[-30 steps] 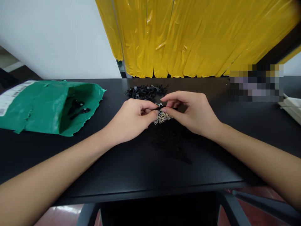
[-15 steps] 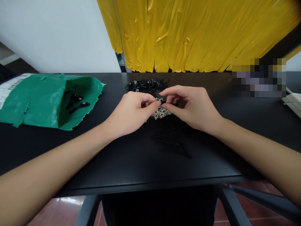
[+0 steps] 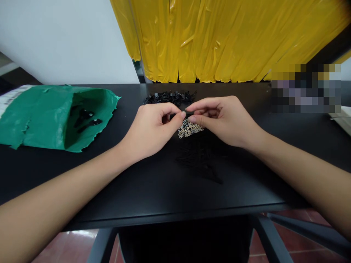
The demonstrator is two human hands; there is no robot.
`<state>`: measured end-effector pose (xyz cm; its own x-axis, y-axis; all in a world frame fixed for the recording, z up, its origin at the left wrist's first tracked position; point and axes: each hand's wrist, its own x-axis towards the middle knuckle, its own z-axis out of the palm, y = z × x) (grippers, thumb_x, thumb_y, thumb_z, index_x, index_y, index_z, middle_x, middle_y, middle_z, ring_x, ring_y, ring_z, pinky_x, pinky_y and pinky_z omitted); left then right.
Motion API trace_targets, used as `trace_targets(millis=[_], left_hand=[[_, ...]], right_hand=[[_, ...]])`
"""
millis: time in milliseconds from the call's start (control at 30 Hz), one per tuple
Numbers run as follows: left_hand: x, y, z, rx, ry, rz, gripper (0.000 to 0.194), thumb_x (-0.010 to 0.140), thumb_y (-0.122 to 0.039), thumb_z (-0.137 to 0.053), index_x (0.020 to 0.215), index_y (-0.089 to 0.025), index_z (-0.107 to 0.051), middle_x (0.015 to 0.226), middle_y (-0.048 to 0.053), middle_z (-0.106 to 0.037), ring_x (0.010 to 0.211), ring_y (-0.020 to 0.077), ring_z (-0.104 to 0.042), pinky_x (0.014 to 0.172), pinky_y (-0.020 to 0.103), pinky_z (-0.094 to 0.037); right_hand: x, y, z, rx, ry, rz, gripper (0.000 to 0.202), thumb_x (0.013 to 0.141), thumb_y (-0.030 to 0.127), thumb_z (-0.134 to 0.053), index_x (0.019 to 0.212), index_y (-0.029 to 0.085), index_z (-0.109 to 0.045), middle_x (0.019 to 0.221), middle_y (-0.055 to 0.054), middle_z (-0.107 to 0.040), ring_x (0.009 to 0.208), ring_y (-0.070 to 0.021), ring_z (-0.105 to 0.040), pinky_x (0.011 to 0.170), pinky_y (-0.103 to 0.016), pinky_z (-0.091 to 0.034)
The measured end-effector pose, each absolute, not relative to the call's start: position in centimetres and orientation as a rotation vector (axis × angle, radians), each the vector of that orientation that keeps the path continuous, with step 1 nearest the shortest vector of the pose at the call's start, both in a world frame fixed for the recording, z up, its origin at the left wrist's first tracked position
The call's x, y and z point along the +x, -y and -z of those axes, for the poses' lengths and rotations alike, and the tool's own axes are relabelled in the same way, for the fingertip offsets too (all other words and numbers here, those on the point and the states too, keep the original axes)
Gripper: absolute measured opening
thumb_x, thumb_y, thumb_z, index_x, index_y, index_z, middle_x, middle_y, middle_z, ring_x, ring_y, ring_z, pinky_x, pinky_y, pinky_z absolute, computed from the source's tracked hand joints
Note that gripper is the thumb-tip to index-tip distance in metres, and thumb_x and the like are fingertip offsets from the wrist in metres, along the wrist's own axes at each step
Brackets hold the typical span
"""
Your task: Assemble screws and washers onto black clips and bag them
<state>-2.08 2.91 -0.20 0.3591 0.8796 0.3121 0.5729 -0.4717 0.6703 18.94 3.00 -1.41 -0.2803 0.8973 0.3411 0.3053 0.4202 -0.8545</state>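
Observation:
My left hand (image 3: 157,126) is closed in a pinch, thumb against forefinger, above the middle of the table. Whatever sits in that pinch is too small and dark to make out. Facing it, my right hand (image 3: 221,118) has its thumb and forefinger apart, with a dark gap between their tips and nothing plainly held. Just below the fingertips lies a cluster of small pale metal rings or nuts (image 3: 189,129), with darker screw-like bits at its upper edge. A heap of small black parts (image 3: 170,97) lies behind my left hand, partly hidden by it.
An open green plastic bag (image 3: 46,120) with black parts inside lies at the left. Thin black pieces (image 3: 199,160) are spread on the black table (image 3: 153,197) nearer its front edge. Yellow plastic sheeting (image 3: 219,40) hangs behind. A blurred-out patch covers the back right.
The small black part with a shiny tip, seen between both hands earlier, no longer shows. My right fingers have parted, and both hands have risen slightly, baring more of the pale rings.

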Motion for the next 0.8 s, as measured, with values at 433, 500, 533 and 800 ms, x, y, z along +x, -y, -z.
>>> trace_targets(millis=[433,500,533,800], left_hand=[[-2.20,-2.48,0.03,2.287,-1.220,-0.985,0.023,0.097,-0.032,-0.061,0.082,-0.019,-0.073,0.059,-0.004,-0.058,0.053,0.0110,-0.045,0.055,0.027,-0.036],[-2.39,-2.55,0.10,2.297,-1.169,-0.974,0.024,0.099,-0.032,-0.059,0.083,-0.019,-0.073,0.060,-0.004,-0.059,0.054,0.0108,-0.048,0.056,0.026,-0.037],[-2.49,-2.60,0.15,2.300,-1.140,-0.964,0.025,0.100,-0.032,-0.059,0.085,-0.018,-0.073,0.062,-0.004,-0.061,0.055,0.0107,-0.050,0.056,0.025,-0.038],[-2.72,-2.88,0.98,2.329,-1.028,-0.971,0.029,0.095,-0.027,-0.068,0.122,-0.017,-0.073,0.096,0.002,-0.080,0.068,0.0118,-0.067,0.065,0.024,-0.052]], right_hand=[[19.54,-2.60,0.85,-1.099,1.855,-0.921,0.026,0.087,0.044,-0.082,0.084,0.018,-0.081,0.069,0.000,-0.067,0.062,-0.0132,-0.056,0.057,-0.029,-0.043],[19.60,-2.58,0.88,-1.071,1.860,-0.930,0.026,0.088,0.044,-0.081,0.084,0.018,-0.079,0.069,0.001,-0.066,0.063,-0.0129,-0.056,0.059,-0.029,-0.044],[19.62,-2.58,0.91,-1.064,1.862,-0.927,0.026,0.088,0.043,-0.081,0.084,0.018,-0.079,0.069,0.001,-0.066,0.063,-0.0128,-0.056,0.059,-0.028,-0.043],[19.45,-2.40,1.19,-1.043,1.926,-0.848,0.017,0.094,0.032,-0.075,0.088,0.017,-0.078,0.074,0.002,-0.068,0.066,-0.0113,-0.055,0.061,-0.026,-0.041]])
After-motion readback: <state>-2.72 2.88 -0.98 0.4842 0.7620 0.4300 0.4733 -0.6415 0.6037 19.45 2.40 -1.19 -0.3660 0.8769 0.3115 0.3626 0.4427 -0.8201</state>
